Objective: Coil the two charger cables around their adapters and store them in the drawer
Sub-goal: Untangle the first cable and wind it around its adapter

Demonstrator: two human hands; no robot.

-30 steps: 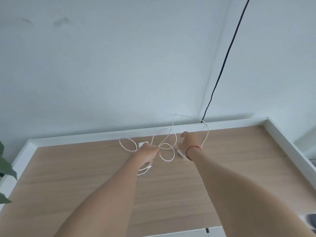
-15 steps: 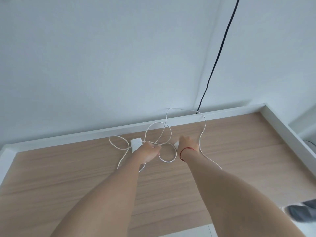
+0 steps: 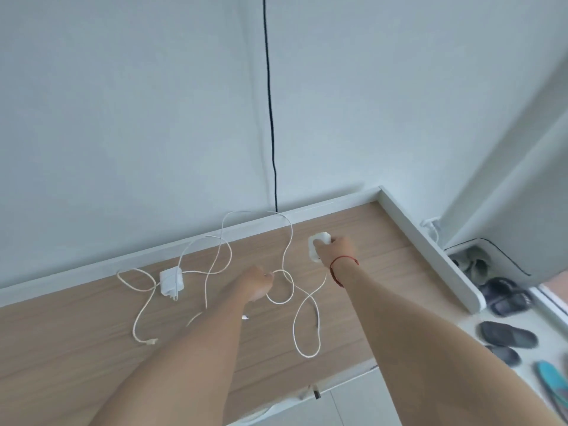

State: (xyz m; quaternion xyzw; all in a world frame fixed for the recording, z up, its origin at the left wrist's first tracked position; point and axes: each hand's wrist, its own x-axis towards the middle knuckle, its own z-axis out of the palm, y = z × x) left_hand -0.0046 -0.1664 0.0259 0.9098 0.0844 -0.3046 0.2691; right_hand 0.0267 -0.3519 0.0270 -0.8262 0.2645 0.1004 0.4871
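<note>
Two white chargers lie tangled on a wooden cabinet top. My right hand grips one white adapter toward the back right. Its cable trails in loops toward the front edge. My left hand pinches a loop of white cable in the middle. The second adapter lies on the surface at the left, apart from both hands, with its cable spread around it and a plug end near the front left.
A white rim borders the top at the back and right. A black cable runs down the wall behind. Several slippers lie on the floor at the right. White cabinet fronts show below the front edge.
My right hand has lifted its adapter away to the right, drawing the cable out. My left hand stays on the cable loop. The view has swung right.
</note>
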